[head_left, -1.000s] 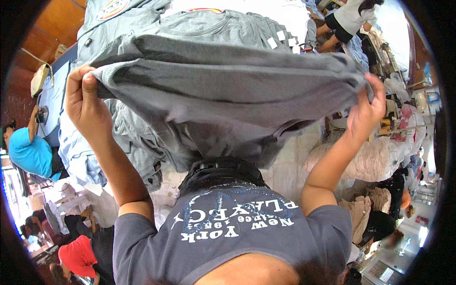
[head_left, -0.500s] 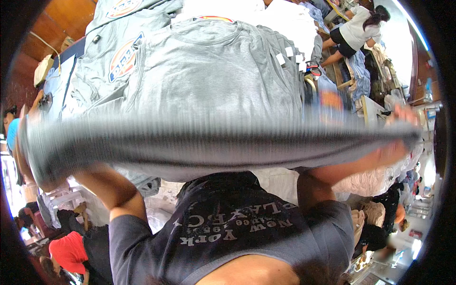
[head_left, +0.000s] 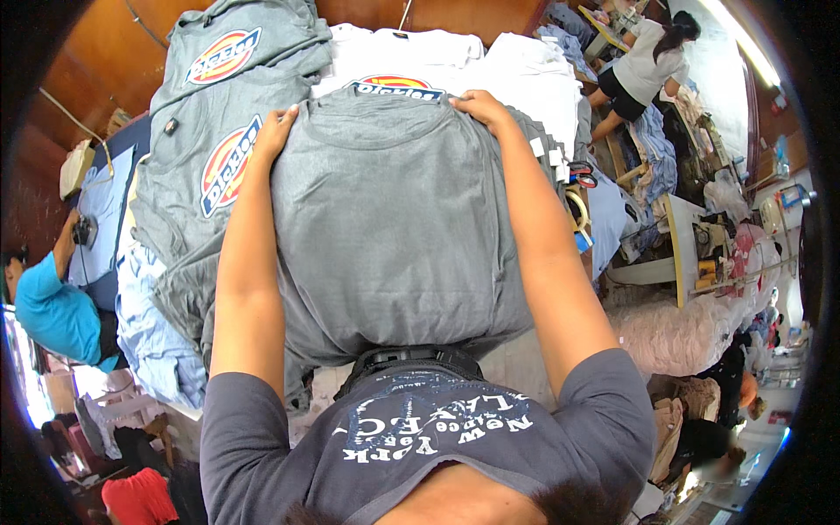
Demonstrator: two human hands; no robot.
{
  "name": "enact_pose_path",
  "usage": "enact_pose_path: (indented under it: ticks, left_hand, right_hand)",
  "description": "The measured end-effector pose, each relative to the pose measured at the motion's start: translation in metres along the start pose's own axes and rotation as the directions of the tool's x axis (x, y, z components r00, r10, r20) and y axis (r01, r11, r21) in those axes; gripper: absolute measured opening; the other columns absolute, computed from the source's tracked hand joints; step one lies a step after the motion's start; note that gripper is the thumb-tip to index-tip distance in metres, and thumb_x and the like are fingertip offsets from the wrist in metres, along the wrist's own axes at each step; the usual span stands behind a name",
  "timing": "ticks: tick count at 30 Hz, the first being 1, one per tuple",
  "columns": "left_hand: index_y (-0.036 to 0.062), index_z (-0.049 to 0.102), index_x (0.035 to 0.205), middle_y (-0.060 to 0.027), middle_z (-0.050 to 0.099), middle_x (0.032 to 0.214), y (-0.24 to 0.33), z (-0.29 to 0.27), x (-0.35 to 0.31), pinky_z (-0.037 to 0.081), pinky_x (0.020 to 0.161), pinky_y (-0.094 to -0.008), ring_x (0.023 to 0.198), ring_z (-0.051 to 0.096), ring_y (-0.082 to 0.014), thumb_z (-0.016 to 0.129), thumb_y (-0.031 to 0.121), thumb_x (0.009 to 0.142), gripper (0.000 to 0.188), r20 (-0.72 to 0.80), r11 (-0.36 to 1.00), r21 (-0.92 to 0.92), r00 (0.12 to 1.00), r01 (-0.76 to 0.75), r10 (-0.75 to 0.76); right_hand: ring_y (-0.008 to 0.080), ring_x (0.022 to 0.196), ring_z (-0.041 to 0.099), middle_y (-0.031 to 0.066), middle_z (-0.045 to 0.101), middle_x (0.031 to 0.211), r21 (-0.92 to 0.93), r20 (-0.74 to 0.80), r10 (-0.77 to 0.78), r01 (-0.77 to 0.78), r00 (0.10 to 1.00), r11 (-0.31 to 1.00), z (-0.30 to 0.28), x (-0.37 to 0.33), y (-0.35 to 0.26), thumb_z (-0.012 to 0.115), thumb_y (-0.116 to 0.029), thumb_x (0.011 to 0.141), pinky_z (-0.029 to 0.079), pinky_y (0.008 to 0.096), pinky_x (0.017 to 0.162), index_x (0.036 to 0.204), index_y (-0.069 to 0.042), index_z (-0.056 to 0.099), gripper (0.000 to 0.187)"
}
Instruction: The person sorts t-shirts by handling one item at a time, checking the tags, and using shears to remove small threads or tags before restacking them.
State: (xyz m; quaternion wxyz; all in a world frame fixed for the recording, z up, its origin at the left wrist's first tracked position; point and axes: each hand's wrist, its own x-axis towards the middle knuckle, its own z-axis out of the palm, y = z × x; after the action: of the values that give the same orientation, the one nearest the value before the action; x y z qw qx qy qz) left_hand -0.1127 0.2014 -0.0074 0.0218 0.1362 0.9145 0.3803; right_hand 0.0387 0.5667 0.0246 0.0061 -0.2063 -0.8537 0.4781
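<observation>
A grey T-shirt (head_left: 394, 219) lies spread in front of me, collar at the far end and its hem hanging near my waist. At its far left shoulder my left hand (head_left: 277, 131) pinches the fabric between thumb and fingers. My right hand (head_left: 483, 110) grips the opposite shoulder beside the collar. Both arms reach straight out along the shirt's sides. Beneath its right edge, several more grey layers show with small white tags (head_left: 553, 157). Just past the collar, part of a white shirt with a coloured logo (head_left: 398, 87) peeks out.
Grey shirts with oval logos (head_left: 188, 144) are piled on the left, white shirts (head_left: 534, 74) at the back. Scissors (head_left: 582, 174) and a tape roll (head_left: 577, 210) sit by the right edge. One person irons at left (head_left: 52, 302); another stands far right (head_left: 646, 74).
The grey shirt, blurred and raised across my view before, now lies flat over the pile. My hands have moved forward and closer together, onto its shoulders.
</observation>
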Motion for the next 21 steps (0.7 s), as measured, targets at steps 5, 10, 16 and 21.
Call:
enact_pose_path:
  ticks: [5,10,16,21]
  left_hand:
    - [-0.0058,0.049,0.111,-0.0250,0.053,0.107,0.029,-0.018,-0.009,0.039,0.085,-0.0328,0.102,0.051,-0.0300,0.065,0.046,0.068,0.069,0.225,0.995,-0.095,0.974,0.031,-0.008]
    - [-0.0004,0.055,0.093,-0.0148,0.057,0.095,0.039,-0.042,-0.023,0.042,0.076,-0.0297,0.087,0.054,-0.0244,0.070,0.017,0.064,0.037,-0.013,0.958,0.034,0.959,-0.284,0.284]
    - [-0.0010,0.047,0.080,-0.0102,0.051,0.087,0.051,-0.072,-0.088,0.040,0.073,-0.0257,0.082,0.052,-0.0224,0.049,-0.014,0.056,0.027,-0.393,0.745,-0.019,0.691,-0.666,0.607]
    - [-0.0006,0.052,0.080,-0.0123,0.053,0.079,0.052,-0.092,-0.174,0.041,0.072,-0.0273,0.078,0.054,-0.0241,0.043,-0.014,0.048,0.036,-0.419,0.698,0.055,0.617,-0.714,0.665]
  right_hand:
    - [0.0111,0.064,0.048,0.0020,0.056,0.069,-0.071,0.166,0.018,-0.007,0.986,0.997,-0.014,0.005,-0.011,0.067,-0.027,0.072,0.038,0.0225,0.061,0.076,-0.005,0.058,0.024]
    - [0.0142,0.068,0.046,0.0018,0.051,0.068,0.072,0.021,-0.370,0.367,0.929,0.927,-0.021,-0.017,-0.026,0.072,-0.016,0.063,0.037,0.0231,0.063,0.071,-0.004,0.052,0.024]
    - [0.0169,0.073,0.051,0.0066,0.052,0.077,-0.246,-0.426,-0.679,0.646,0.598,0.723,-0.038,-0.114,-0.041,0.054,0.005,0.064,0.041,0.0265,0.071,0.082,-0.002,0.049,0.020]
    - [0.0196,0.080,0.051,0.0071,0.052,0.080,-0.307,-0.311,-0.688,0.616,0.656,0.726,-0.041,-0.213,-0.046,0.044,0.011,0.058,0.040,0.0246,0.072,0.089,-0.003,0.055,0.036]
